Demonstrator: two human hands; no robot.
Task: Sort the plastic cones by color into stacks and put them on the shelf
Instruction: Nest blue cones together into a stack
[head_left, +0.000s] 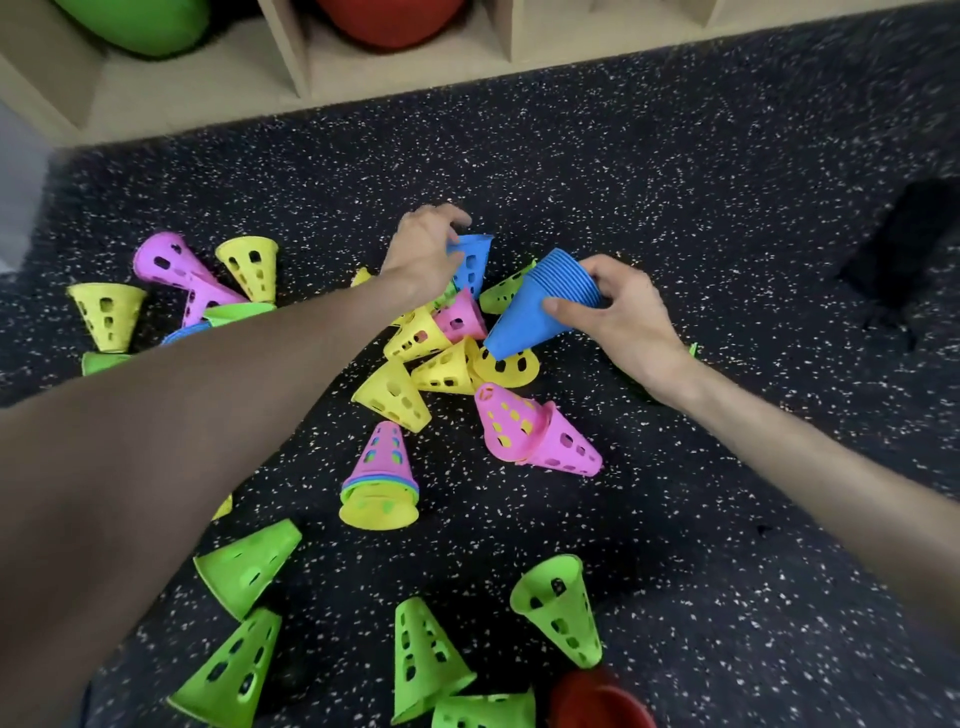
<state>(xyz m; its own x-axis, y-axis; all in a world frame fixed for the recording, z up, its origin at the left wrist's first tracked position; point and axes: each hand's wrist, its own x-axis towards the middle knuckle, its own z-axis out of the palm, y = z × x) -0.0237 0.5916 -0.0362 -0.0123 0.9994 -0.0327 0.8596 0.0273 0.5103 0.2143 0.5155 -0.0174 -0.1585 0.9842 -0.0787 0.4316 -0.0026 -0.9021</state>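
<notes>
A stack of blue cones (540, 301) is held tilted in the curled grip of the right hand (618, 317), while a single blue cone (474, 262) just beside it is clasped at the rim by the left hand (423, 249). Yellow, pink and green cones are seen scattered around them on the speckled floor (675, 182), below a wooden shelf (405, 73) at the top.

I see smooth, matt plastic cones (392, 398), a rough speckled rubber-like floor (675, 182), and seemingly pale wood shelf (405, 67) upper frame.
</notes>
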